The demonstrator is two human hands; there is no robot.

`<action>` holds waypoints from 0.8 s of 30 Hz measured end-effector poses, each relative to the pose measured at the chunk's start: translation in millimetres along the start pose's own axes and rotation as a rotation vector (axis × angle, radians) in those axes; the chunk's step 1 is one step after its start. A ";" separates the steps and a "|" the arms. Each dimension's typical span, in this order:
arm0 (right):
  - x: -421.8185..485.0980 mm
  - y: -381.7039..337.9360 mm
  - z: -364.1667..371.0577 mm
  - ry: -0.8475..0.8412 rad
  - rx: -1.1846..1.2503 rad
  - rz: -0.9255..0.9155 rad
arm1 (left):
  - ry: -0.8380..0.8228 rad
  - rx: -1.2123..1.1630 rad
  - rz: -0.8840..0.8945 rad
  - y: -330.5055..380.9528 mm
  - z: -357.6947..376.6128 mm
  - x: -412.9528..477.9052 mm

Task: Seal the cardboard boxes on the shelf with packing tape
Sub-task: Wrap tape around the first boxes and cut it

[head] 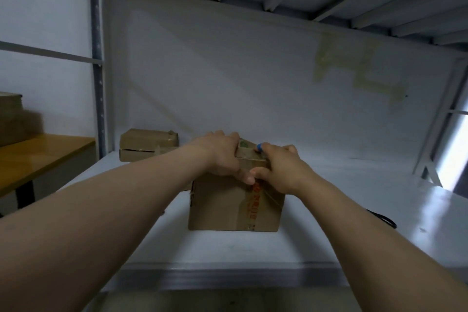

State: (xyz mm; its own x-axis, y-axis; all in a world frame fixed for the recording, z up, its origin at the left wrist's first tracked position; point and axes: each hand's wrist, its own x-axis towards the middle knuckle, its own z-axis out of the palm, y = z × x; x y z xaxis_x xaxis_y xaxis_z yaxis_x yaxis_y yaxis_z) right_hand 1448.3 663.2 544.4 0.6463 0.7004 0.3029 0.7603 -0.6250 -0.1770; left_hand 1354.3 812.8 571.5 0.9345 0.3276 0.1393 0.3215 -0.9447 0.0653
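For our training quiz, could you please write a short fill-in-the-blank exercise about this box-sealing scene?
1. The left hand grips the near box, which stands on a ____ shelf.
2. The far box lies to the person's ____ of the near box.
3. The small object at the right hand's fingers is ____ in colour.
Missing words: white; left; blue.

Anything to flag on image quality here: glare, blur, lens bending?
Head view: dim and soft overall; light from the right edge throws glare on the white shelf; the wide-angle lens bows the post at left; the box held by the left hand and right hand is clear enough, its red print blurred.
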 end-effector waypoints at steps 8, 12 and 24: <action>-3.3 2.0 -8.0 -0.044 -0.033 0.012 | 0.026 0.062 0.004 -2.4 4.4 -5.5; -3.3 -0.7 -25.0 -0.079 -0.017 0.048 | -0.170 -0.323 -0.013 -41.8 -12.7 -18.2; -4.2 6.0 -43.4 0.143 0.077 -0.046 | 0.219 -0.675 0.152 -56.9 -8.7 -35.6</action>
State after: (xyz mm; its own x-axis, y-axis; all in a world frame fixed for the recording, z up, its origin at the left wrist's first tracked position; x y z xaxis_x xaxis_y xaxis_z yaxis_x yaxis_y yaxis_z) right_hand 1447.2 641.5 582.6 0.5987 0.6680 0.4420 0.7954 -0.5609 -0.2296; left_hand 1301.4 855.1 571.4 0.8863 0.2560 0.3858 -0.0403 -0.7874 0.6151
